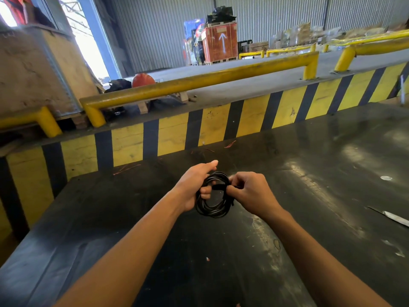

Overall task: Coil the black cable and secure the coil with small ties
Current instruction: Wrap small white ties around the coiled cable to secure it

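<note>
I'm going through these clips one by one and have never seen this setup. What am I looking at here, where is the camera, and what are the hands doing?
There is no machine here: a person works with bare hands, and the single picture comes from a wide-angle camera worn on their head, looking forward and down. The left hand grips one side of a coiled black cable, with fingers passing through the loop. The right hand pinches the coil's other side, where a dark band crosses the strands; whether that is a tie is hard to tell. All this happens just over a dark, scuffed worktable. On the table lie thin red strands at the far edge and a white-tipped tool at the right. Behind are yellow guard rails in a warehouse.
</note>
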Available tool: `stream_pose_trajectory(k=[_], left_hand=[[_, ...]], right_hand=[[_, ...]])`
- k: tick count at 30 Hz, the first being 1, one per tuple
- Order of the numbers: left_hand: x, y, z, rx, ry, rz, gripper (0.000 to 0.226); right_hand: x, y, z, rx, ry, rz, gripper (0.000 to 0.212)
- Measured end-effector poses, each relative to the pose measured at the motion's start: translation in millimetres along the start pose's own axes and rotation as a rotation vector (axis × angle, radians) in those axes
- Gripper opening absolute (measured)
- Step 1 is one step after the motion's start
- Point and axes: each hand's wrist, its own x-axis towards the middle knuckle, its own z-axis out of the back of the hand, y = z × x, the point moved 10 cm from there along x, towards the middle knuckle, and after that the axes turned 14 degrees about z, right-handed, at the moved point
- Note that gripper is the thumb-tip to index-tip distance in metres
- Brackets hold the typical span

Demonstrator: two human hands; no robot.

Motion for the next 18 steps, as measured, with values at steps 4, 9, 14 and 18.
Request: stream_pose_trajectory(k=[4, 9, 14, 18], left_hand=[[-5.2, -8.0, 5.4, 0.223, -0.119, -0.141, 0.038], [-5.0, 17.1, 3.5, 0.188, -0.039, -0.112, 0.032], [-5.2, 17.1, 2.2, -0.003, -0.033, -0.2, 0.021], [-7.9, 7.9, 3.0, 0.091, -0.171, -0.299, 0.024]], right_hand=[[-1.1, -5.1, 8.7, -0.057, -0.088, -0.022, 0.033], [-3.3, -16.2, 33.3, -0.07, -0.235, -0.096, 0.034], [-6.5, -30.6, 28.6, -0.062, -0.19, -0.186, 0.02], [-7.2, -30.2, 25.5, -0.18, -0.157, -0.144, 0.018]])
